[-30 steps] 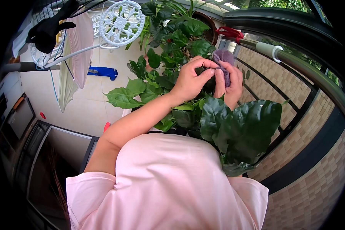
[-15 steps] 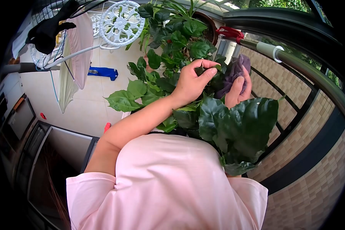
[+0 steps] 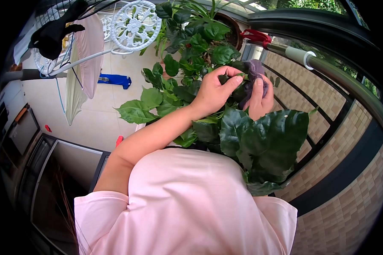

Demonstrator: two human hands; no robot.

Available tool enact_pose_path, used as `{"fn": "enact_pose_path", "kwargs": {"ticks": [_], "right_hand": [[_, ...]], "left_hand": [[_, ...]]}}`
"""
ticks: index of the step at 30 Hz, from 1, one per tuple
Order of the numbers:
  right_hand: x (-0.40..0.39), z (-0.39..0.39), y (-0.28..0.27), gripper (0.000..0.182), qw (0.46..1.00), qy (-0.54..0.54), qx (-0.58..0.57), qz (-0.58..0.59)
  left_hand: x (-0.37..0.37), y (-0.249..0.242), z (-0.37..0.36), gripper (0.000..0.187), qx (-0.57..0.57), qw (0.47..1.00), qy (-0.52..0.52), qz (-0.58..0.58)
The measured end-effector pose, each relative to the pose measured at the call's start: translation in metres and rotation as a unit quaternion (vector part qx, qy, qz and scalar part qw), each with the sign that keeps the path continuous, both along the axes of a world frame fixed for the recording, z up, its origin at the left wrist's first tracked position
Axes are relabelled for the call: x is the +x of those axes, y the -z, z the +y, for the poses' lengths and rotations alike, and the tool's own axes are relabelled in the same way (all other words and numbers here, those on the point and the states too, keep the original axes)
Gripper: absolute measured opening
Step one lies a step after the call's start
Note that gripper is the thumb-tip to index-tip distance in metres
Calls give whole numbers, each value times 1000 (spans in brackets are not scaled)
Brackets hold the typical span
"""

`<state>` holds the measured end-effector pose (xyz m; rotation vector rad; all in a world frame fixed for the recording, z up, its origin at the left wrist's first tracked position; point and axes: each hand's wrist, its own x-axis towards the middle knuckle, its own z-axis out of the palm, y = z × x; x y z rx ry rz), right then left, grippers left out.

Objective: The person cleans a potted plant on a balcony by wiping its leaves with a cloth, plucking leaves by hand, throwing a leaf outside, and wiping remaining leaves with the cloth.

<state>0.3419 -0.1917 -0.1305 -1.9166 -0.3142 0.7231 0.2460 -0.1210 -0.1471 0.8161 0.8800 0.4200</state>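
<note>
Thumb and fingers of my left hand (image 3: 212,91) are pinched on the edge of a green leaf (image 3: 242,76), much of it hidden behind the hand and cloth. Close by on the right, my right hand (image 3: 260,100) is closed on a crumpled purple cloth (image 3: 256,70), which lies against that leaf. Below the right hand, a large glossy dark leaf (image 3: 270,140) covers the right forearm. More foliage of the leafy plant (image 3: 170,97) spreads behind and beneath my left wrist.
A brown plant pot (image 3: 238,32) stands at the back. Along the right runs a metal rail (image 3: 340,70) with a red tie (image 3: 257,37). At upper left are a white ornate metal stand (image 3: 134,26) and hanging laundry (image 3: 87,59). A blue object (image 3: 115,80) lies on the tiled floor.
My right hand has moved a little left with the purple cloth, bringing it close to my left fingertips. My left hand stays nearly in place, still pinching the leaf.
</note>
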Motion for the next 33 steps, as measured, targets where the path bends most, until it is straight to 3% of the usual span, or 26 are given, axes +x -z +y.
{"fn": "enact_pose_path", "kwargs": {"ticks": [1, 4, 8, 11, 14, 19, 22, 27, 31, 33], "right_hand": [[-3, 2, 0, 30, 996, 49, 50, 57], [3, -4, 4, 29, 996, 26, 60, 59], [-3, 0, 4, 30, 981, 95, 140, 99], [1, -2, 2, 30, 981, 91, 139, 100], [1, -5, 11, 32, 976, 114, 176, 65], [1, 6, 12, 37, 951, 211, 224, 30], [1, 1, 19, 38, 956, 213, 203, -2], [-1, 0, 15, 38, 969, 199, 142, 37], [-13, 0, 17, 35, 971, 162, 176, 22], [-12, -6, 16, 39, 974, 134, 175, 49]], "left_hand": [[0, -2, 1, 19, -7, 1000, -1, -4], [1, -3, 2, 20, 24, 1000, 15, -5], [1, 1, 0, 25, 26, 999, 19, -32], [1, -7, 3, 28, 154, 985, 71, 26], [2, -8, 3, 27, 168, 981, 80, 44], [0, -3, 5, 23, -43, 999, 14, 18], [0, 4, 2, 24, -4, 1000, -8, -17], [-3, 12, 4, 23, -79, 995, -40, -55], [0, 6, 5, 30, -126, 991, -31, -40], [1, 3, 6, 27, 15, 1000, -1, -22]]}}
